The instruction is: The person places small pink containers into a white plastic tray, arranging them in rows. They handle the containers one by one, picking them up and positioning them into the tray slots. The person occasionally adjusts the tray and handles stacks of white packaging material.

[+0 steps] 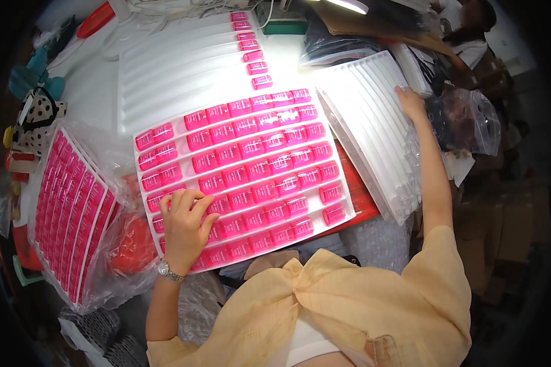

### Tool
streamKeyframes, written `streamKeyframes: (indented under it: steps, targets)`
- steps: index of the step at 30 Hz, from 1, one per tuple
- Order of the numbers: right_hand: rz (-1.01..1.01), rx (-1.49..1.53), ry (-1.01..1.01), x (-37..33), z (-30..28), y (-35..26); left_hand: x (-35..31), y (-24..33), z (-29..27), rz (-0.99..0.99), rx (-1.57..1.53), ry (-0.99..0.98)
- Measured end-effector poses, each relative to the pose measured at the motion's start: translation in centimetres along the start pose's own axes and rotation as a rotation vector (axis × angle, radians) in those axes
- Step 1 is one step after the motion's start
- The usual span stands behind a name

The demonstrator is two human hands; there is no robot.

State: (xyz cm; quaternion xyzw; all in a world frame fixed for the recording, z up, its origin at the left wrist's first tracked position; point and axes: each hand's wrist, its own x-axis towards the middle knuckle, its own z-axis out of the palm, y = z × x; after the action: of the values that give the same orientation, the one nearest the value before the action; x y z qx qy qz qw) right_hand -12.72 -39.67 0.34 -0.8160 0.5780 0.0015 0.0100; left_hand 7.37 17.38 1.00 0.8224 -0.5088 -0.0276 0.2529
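In front of me lies a white sheet point(187, 145) with rows of short, glossy pink cylinders point(264, 189) and gaps between some of them. My left hand point(187, 223), with a watch at the wrist, rests over the sheet's lower left. Its fingers are spread and bent over the pink cylinders; none is seen lifted. My right arm stretches to the right, where my right hand point(410, 103) holds the far right edge of a stack of white ribbed trays point(367, 116). Part of its fingers is hidden there.
A larger white ribbed sheet point(177, 79) lies at the back, with one column of pink cylinders at its right side. At left, pink-filled sheets point(70, 214) lean in clear plastic point(113, 293). A red surface point(355, 189) shows beneath. Bagged goods point(465, 119) and another person point(471, 43) are at right.
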Motion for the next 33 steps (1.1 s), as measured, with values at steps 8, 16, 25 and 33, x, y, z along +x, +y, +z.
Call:
streamKeyframes:
  steps: [8, 16, 25, 33]
  targets:
    - [-0.399, 0.21, 0.38, -0.3, -0.5, 0.8, -2.2, -2.6, -2.8, -0.167, -0.093, -0.004]
    - [-0.708, 1.096, -0.698, -19.5, -6.5, -15.5, -1.5, -1.0, -2.8, -0.057, -0.242, 0.16]
    - [-1.064, 0.591, -1.078, -32.6, -5.3, -24.8, -3.9, 1.4, -2.6, -0.034, -0.496, 0.12]
    - [-0.674, 0.622, 0.22, -13.6, -2.9, -16.2, -2.5, -2.1, -2.5, -0.126, -0.065, 0.034]
